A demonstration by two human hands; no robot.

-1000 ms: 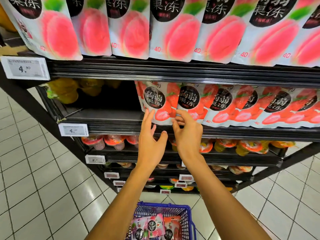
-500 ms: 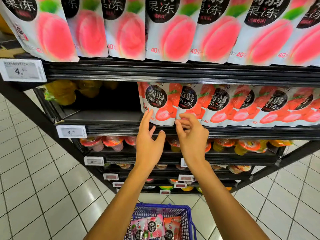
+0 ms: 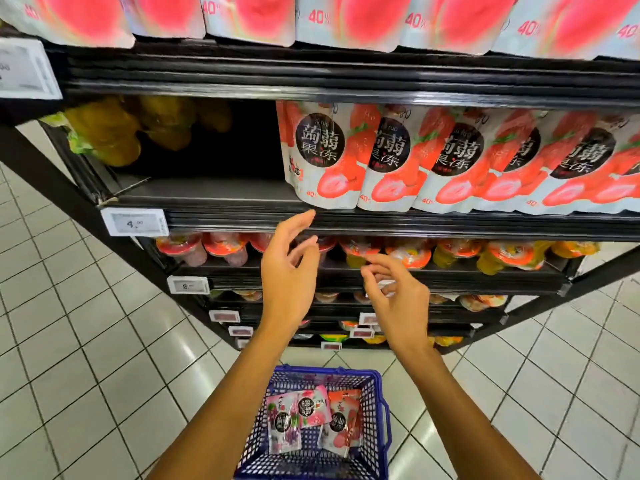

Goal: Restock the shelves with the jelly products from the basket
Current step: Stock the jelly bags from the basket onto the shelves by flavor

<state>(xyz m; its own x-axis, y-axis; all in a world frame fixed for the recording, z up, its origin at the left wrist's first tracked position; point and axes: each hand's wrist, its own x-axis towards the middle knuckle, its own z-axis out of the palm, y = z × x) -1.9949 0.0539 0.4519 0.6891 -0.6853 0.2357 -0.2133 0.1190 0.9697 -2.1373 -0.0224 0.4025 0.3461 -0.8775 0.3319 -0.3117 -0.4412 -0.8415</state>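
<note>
A row of strawberry jelly pouches [image 3: 325, 157] stands on the second shelf [image 3: 214, 199], whose left part is bare. My left hand [image 3: 289, 271] hovers just below that shelf's front edge, fingers relaxed, holding nothing. My right hand [image 3: 398, 296] is lower and to the right, fingers loosely curled and empty, in front of the cup shelf. On the floor below stands the blue basket [image 3: 375, 455] with several jelly pouches [image 3: 311, 420] lying in it, purple, pink and red.
Peach jelly pouches [image 3: 346, 19] fill the top shelf. Yellow bags [image 3: 114, 133] sit deep at the second shelf's left. Jelly cups [image 3: 408, 254] line the lower shelves. Price tags [image 3: 135, 221] hang on shelf edges. White tiled floor [image 3: 69, 341] lies to the left and right.
Both hands have let go of the leftmost strawberry pouch and drawn back down from the shelf edge. The view has tilted downward, showing more of the basket.
</note>
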